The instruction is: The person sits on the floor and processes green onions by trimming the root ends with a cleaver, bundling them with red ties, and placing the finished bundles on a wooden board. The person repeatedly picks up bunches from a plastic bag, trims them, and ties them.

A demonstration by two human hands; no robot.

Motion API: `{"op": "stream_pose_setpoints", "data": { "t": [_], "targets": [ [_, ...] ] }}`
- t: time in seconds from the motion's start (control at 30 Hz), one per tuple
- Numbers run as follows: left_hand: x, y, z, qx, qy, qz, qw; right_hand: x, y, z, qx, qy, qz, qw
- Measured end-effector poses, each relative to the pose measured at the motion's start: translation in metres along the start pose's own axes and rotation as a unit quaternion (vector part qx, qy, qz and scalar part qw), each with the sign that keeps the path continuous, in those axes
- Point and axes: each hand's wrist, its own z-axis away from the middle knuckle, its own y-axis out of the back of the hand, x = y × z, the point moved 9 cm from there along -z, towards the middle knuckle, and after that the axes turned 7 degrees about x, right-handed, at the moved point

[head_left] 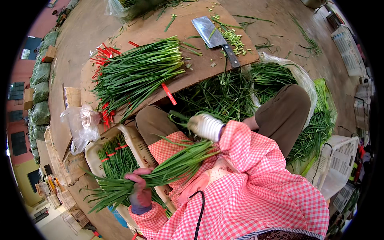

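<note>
Light grip, less bruising
Left hand (141, 191) curls round the green bunch (180, 165), best held gently; whether the blurred right hand (205, 126) pinches anything, I cannot tell.

Loose bunch of long, narrow, flat-bladed green stalks (178, 165), clasped toward its leaf end in the left hand (141, 188). Lies aslant, roughly parallel, stalk ends up and to the right, just below the right hand (201, 125). Colour: deep green along the blades, lighter toward the stalk ends. Leaf tips splay unevenly at lower left, several drooping.
</note>
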Motion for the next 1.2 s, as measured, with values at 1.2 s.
{"op": "stream_pose_setpoints", "data": {
  "t": [1.2],
  "targets": [
    [-0.076, 0.063, -0.069, 0.044, 0.006, 0.169, 0.985, 0.018, 0.035, 0.058, 0.040, -0.150, -0.129, 0.979]
  ]
}}
